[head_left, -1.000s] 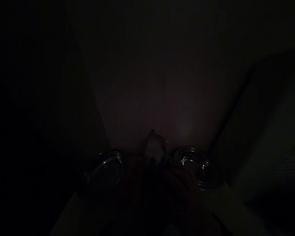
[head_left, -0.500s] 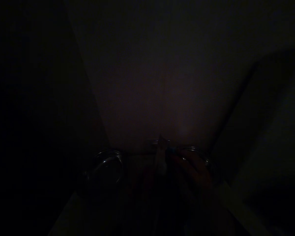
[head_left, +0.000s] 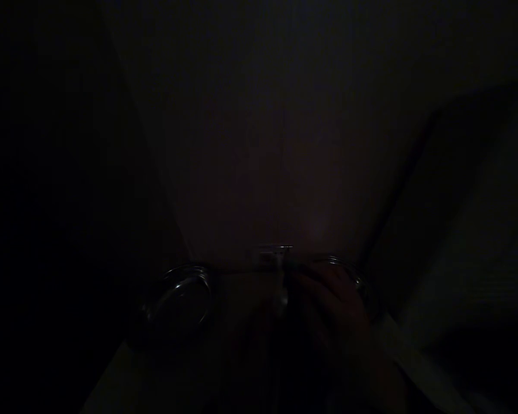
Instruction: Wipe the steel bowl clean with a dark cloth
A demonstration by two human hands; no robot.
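Note:
The scene is very dark. My right hand [head_left: 336, 299] reaches in from the lower right, its fingers bent and pointing left. Its fingertips close around something dark that I cannot make out. Just left of them a narrow pale piece [head_left: 281, 290] stands roughly upright; whether the hand grips it is unclear. A faint reddish patch left of the pale piece may be my left hand, but its fingers are lost in the dark. Behind the fingers is a small flat object with a shiny edge [head_left: 276, 248].
A shiny, clear round dish [head_left: 207, 287] is at the left. Another shiny curved rim [head_left: 334, 260] shows behind my right hand. A pale upright surface [head_left: 259, 144] rises at the back, and dark slanted panels flank it on both sides.
The view has shifted slightly. The pale piece, with a pointed top before, now appears lower and narrower, and more of the shiny edge behind it shows. My right hand stays close to it.

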